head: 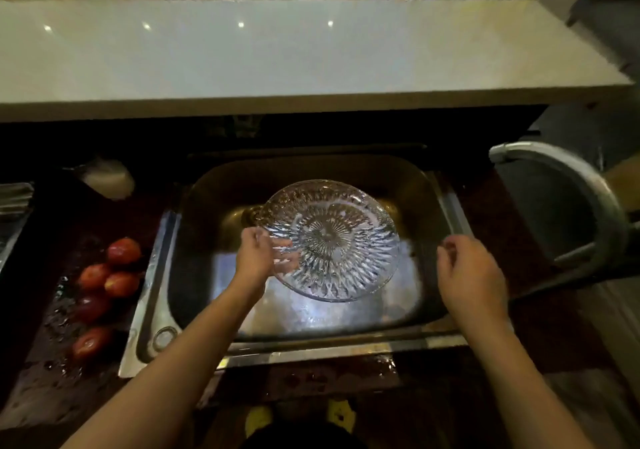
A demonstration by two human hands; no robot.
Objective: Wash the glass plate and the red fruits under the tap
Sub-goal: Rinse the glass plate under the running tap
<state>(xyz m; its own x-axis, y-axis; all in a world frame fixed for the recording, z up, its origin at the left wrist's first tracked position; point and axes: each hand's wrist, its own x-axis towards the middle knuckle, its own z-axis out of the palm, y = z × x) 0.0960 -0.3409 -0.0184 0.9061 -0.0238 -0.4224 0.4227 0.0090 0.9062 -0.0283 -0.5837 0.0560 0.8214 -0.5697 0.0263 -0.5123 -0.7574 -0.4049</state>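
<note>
A round cut-glass plate (pixel 337 237) hangs level over the steel sink (pixel 207 185). My left hand (pixel 256 254) grips its left rim, fingers showing through the glass underneath. My right hand (pixel 467 272) hovers over the sink's right side, apart from the plate, fingers loosely curled and holding nothing. Several wet red fruits (pixel 114 275) lie on the dark counter left of the sink. No tap or running water is visible.
A white raised counter (pixel 277 54) runs across behind the sink. A pale rounded object (pixel 107 178) sits at the back left. A large metal pan (pixel 568 206) stands right of the sink. Water drops cover the left counter (pixel 52 379).
</note>
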